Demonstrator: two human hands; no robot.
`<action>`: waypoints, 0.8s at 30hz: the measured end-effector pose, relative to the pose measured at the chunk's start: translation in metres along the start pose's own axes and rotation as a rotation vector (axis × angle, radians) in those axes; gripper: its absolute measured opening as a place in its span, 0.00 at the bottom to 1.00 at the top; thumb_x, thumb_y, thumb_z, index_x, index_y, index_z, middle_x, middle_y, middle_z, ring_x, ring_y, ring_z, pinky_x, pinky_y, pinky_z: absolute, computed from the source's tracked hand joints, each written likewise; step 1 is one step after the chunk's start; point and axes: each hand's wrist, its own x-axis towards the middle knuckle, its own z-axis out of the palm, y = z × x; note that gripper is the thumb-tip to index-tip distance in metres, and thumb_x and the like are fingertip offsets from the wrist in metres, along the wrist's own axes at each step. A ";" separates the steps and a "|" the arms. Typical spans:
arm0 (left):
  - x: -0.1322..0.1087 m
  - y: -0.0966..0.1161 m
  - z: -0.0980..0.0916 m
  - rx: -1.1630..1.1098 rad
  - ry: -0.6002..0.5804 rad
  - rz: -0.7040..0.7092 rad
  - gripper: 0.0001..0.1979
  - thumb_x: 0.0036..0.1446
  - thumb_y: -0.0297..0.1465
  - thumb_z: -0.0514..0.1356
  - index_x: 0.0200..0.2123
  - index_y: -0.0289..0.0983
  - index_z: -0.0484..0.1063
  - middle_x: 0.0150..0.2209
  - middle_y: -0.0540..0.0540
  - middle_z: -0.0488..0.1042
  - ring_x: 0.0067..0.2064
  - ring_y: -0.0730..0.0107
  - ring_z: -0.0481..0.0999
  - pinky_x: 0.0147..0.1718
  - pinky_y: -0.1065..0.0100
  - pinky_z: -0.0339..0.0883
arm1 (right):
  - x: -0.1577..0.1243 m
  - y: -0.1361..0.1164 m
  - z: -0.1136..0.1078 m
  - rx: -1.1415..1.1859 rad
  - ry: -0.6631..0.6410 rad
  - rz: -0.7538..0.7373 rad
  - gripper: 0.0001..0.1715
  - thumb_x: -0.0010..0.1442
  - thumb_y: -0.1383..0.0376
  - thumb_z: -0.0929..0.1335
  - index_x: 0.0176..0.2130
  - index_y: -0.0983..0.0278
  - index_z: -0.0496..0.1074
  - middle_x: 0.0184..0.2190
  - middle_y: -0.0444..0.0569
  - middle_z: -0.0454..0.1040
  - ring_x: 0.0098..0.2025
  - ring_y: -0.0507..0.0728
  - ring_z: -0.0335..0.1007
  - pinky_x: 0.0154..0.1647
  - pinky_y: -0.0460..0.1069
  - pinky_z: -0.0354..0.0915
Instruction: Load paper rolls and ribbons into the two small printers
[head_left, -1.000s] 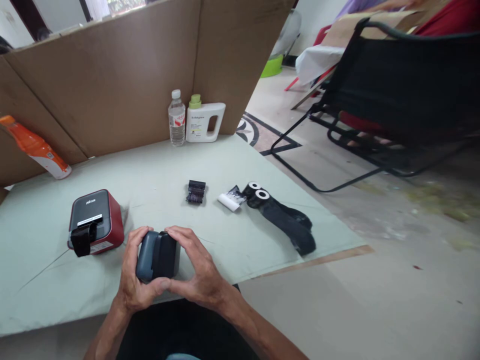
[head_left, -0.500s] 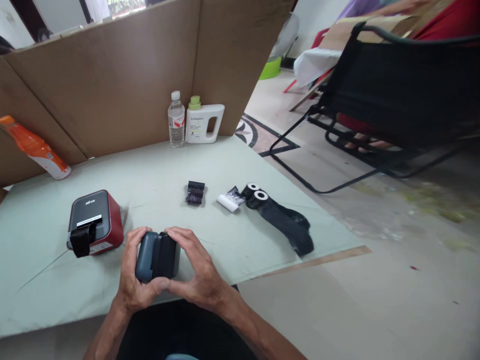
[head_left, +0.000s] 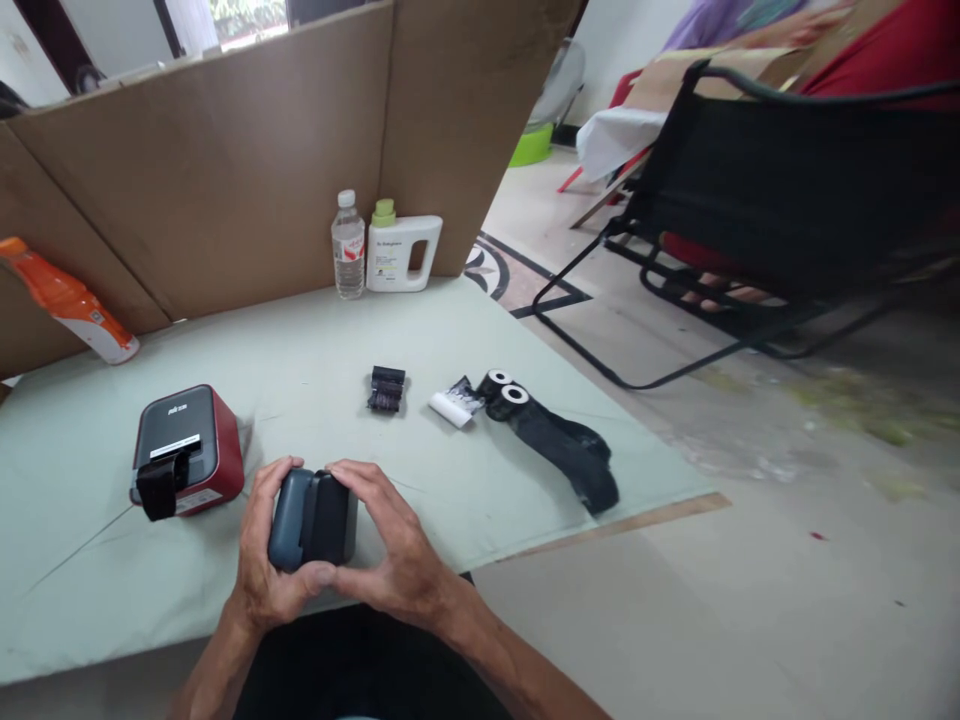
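Between my two hands is a compact dark blue and black device (head_left: 313, 522), which looks like a small label printer, held just over the table's near edge. My left hand (head_left: 259, 545) wraps its left side, fingers over the far edge. On the opposite side my right hand (head_left: 394, 545) grips it, and the two thumbs meet at the near face. Its underside is hidden. To the left sits a red and black label printer (head_left: 191, 450) with a black flap or strip hanging at its front. Beyond my hands lies a short piece of black ribbon on rolls (head_left: 387, 390).
A white roll with smudged film (head_left: 454, 405) adjoins black ribbon rolls (head_left: 562, 445) on the right. A water bottle (head_left: 349, 250), a white jug (head_left: 403, 252) and an orange bottle (head_left: 71, 303) stand by the cardboard wall (head_left: 262, 170). Right of the table is a black folding chair (head_left: 780, 190).
The view has shifted slightly, so everything on the table appears a little lower and further left. My hands keep the same grip on the device.
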 end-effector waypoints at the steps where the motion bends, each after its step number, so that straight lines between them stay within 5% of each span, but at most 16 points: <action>1: 0.000 0.000 0.000 -0.007 -0.002 -0.002 0.45 0.58 0.61 0.60 0.69 0.40 0.59 0.59 0.34 0.69 0.61 0.41 0.70 0.60 0.42 0.66 | 0.000 0.000 0.000 0.006 0.000 0.001 0.48 0.55 0.65 0.78 0.68 0.61 0.58 0.59 0.61 0.70 0.62 0.68 0.69 0.63 0.65 0.71; 18: -0.008 0.011 -0.001 -0.111 0.049 -0.207 0.26 0.69 0.39 0.55 0.68 0.45 0.63 0.64 0.41 0.70 0.66 0.48 0.67 0.66 0.46 0.59 | -0.005 0.003 0.008 0.022 0.016 -0.002 0.53 0.52 0.62 0.80 0.68 0.61 0.58 0.60 0.62 0.69 0.62 0.69 0.69 0.62 0.65 0.71; 24: -0.017 0.000 -0.006 -0.103 0.082 -0.261 0.24 0.67 0.39 0.57 0.64 0.45 0.68 0.63 0.43 0.71 0.65 0.47 0.69 0.66 0.46 0.61 | -0.001 0.004 0.016 -0.020 0.034 -0.015 0.58 0.50 0.47 0.81 0.67 0.65 0.59 0.58 0.63 0.72 0.60 0.68 0.72 0.61 0.62 0.72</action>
